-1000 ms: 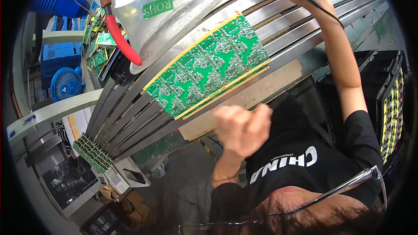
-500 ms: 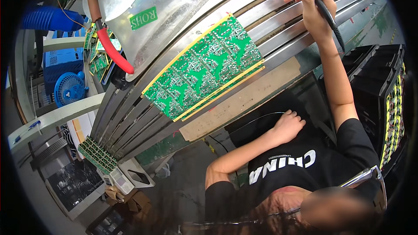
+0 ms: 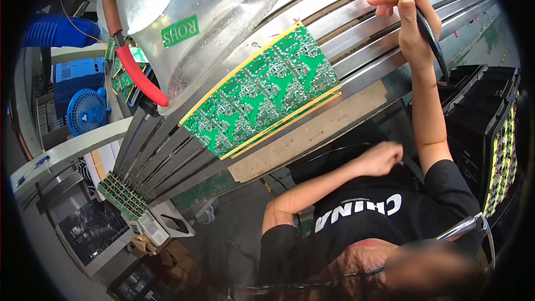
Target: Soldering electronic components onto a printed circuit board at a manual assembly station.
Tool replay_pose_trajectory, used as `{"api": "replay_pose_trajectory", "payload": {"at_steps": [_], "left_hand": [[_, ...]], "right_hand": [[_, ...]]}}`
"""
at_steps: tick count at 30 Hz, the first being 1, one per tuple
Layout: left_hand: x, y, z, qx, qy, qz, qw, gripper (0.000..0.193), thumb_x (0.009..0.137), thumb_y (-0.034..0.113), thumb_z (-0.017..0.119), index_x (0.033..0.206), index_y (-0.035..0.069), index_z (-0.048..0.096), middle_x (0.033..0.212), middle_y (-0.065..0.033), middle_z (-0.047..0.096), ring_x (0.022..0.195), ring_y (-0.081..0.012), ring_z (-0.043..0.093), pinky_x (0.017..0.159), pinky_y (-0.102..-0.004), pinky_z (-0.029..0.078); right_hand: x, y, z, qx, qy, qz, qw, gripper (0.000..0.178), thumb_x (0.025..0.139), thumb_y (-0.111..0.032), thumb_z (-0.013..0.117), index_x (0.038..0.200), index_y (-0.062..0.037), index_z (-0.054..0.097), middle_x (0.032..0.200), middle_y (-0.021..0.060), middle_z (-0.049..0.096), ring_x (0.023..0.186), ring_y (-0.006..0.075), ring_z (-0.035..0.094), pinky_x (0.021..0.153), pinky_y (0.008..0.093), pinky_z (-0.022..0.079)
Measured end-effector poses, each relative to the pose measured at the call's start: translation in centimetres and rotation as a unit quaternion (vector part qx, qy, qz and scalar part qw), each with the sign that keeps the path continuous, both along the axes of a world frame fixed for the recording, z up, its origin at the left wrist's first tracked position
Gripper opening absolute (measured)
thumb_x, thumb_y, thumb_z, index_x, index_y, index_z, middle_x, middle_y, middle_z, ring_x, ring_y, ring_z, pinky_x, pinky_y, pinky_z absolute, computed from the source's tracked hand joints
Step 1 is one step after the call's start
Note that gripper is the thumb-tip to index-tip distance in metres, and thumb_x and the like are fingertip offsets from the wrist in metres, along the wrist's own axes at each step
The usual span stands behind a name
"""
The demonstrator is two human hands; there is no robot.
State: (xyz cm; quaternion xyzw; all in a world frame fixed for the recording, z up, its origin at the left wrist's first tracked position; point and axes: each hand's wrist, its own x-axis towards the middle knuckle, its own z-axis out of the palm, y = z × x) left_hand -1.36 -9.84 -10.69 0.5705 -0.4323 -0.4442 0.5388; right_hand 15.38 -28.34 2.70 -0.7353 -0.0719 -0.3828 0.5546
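A green circuit board [image 3: 264, 90] with yellow edge strips and many small parts lies across the metal rails. My right hand [image 3: 418, 28], raised beyond the board's right end, is closed round a black pen-shaped tool handle [image 3: 428, 29] that looks like a soldering iron; its working tip does not show. Close to my shirt, on the near side of the bench, is my left hand [image 3: 381, 159], curled into a loose fist and somewhat blurred. A thin dark wire [image 3: 329, 151] runs up to this hand, though the grip on it is partly hidden.
A clear plastic hood [image 3: 223, 8] with red-sleeved arms [image 3: 139, 75] overhangs the board's far left. Metal rails [image 3: 368, 33] run under it, with a brown strip [image 3: 312, 134] along the near edge. Black crates [image 3: 476, 117] stand at right; more boards [image 3: 123, 195] sit at the left end.
My left hand has moved slightly right and up, turning as it goes. My right hand has shifted a little right and nearer with the tool. The whole view has tilted slightly.
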Motion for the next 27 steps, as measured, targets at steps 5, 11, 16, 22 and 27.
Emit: {"api": "replay_pose_trajectory", "payload": {"at_steps": [5, 11, 16, 22, 27], "left_hand": [[5.1, 0.3, -0.7, 0.110, 0.109, 0.091, 0.984, 0.003, 0.089, 0.000, 0.059, 0.092, 0.002, 0.060, 0.079, -0.0086, 0.064, 0.067, -0.0220, 0.055, 0.066, -0.0340, 0.047], [3.5, -0.4, -0.3, 0.032, 0.131, 0.071, 0.988, 0.004, 0.091, 0.000, 0.059, 0.094, 0.002, 0.059, 0.080, -0.0061, 0.062, 0.066, -0.0182, 0.052, 0.066, -0.0305, 0.046], [2.4, -2.8, -0.4, -0.064, 0.289, 0.095, 0.951, 0.005, 0.090, 0.000, 0.060, 0.095, 0.001, 0.060, 0.080, -0.0072, 0.062, 0.066, -0.0192, 0.053, 0.067, -0.0308, 0.047], [3.6, -3.0, -4.9, 0.036, 0.155, 0.069, 0.985, 0.009, 0.088, 0.000, 0.063, 0.097, -0.002, 0.062, 0.084, -0.0136, 0.066, 0.069, -0.0284, 0.060, 0.070, -0.0368, 0.051], [4.1, -1.0, -9.4, 0.164, -0.121, 0.028, 0.979, 0.014, 0.085, 0.002, 0.067, 0.098, -0.003, 0.068, 0.086, -0.0182, 0.071, 0.074, -0.0378, 0.065, 0.073, -0.0428, 0.053]], "right_hand": [[-0.3, -0.1, 0.5, -0.008, 0.009, 0.006, 1.000, 0.042, 0.112, -0.032, 0.049, 0.133, 0.0015, 0.062, 0.101, 0.0159, 0.077, 0.078, 0.0174, 0.063, 0.075, 0.0275, 0.051], [-0.4, 0.3, 0.7, 0.000, 0.016, 0.008, 1.000, 0.042, 0.112, -0.033, 0.048, 0.132, 0.0014, 0.062, 0.100, 0.0162, 0.077, 0.079, 0.0172, 0.063, 0.076, 0.0277, 0.051], [-0.4, 0.2, 0.4, -0.004, 0.024, 0.011, 1.000, 0.042, 0.113, -0.033, 0.048, 0.132, 0.0015, 0.062, 0.100, 0.0162, 0.077, 0.079, 0.0173, 0.063, 0.076, 0.0280, 0.051], [-0.6, -0.6, 0.5, -0.040, 0.035, 0.040, 0.998, 0.040, 0.113, -0.030, 0.047, 0.131, 0.0016, 0.062, 0.102, 0.0165, 0.076, 0.080, 0.0173, 0.061, 0.076, 0.0283, 0.051], [-1.0, -0.6, 0.4, -0.010, 0.060, 0.064, 0.996, 0.038, 0.114, -0.027, 0.044, 0.132, 0.0017, 0.061, 0.102, 0.0176, 0.075, 0.079, 0.0174, 0.060, 0.076, 0.0281, 0.050]]}}
